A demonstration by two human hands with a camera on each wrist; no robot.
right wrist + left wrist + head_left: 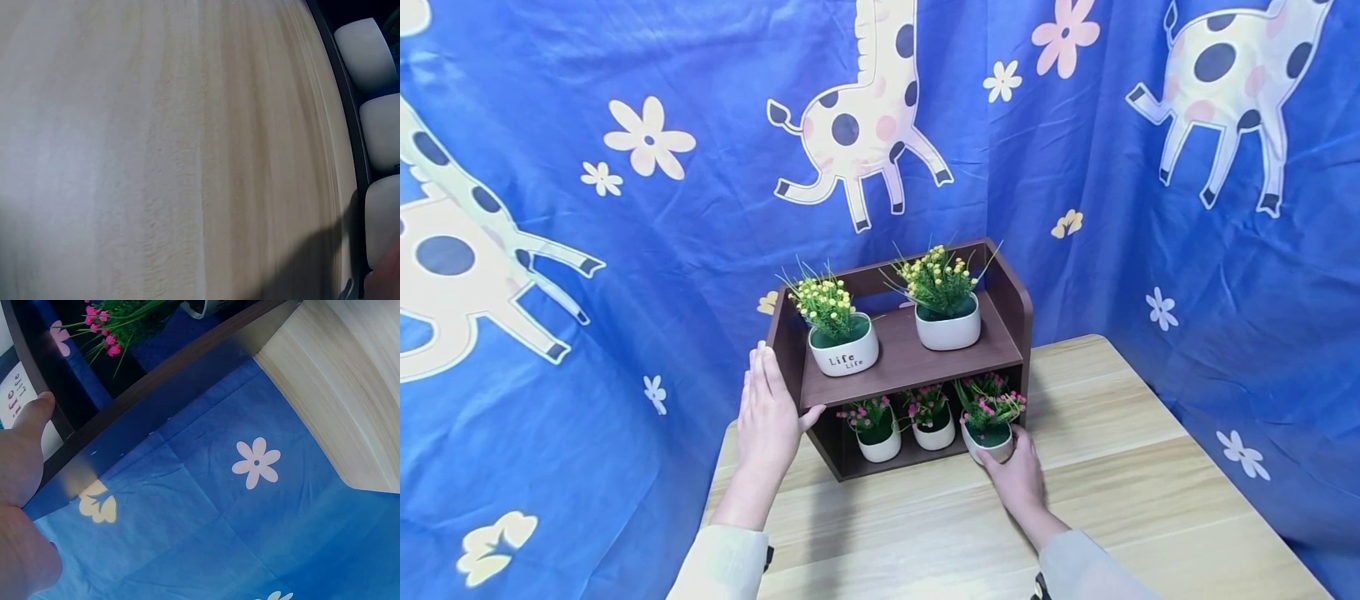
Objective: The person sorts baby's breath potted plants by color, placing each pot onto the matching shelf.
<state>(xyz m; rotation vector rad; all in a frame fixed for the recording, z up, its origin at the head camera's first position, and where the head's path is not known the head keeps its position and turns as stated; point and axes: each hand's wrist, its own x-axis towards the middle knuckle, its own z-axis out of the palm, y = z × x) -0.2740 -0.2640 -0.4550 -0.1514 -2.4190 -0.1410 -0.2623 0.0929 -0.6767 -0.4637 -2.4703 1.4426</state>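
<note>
A dark brown two-tier shelf (pixel 895 367) stands on the wooden table. At its left side panel, my left hand (pixel 767 417) rests with straight fingers along the outside and the thumb over the front edge. My right hand (pixel 1018 475) grips a white pot with pink flowers (pixel 988 446) at the right end of the lower tier. Two more pink-flowered pots, one at left (pixel 880 446) and one in the middle (pixel 935 433), sit beside it. On the upper tier are two yellow-flowered pots, the left (pixel 846 354) lettered "Life" and the right (pixel 949 329) plain.
A light wooden table (pixel 910 533) extends in front of and to the right of the shelf. Behind it and at both sides hangs a blue curtain (pixel 700 225) printed with giraffes and flowers. The shelf's back stands near the curtain.
</note>
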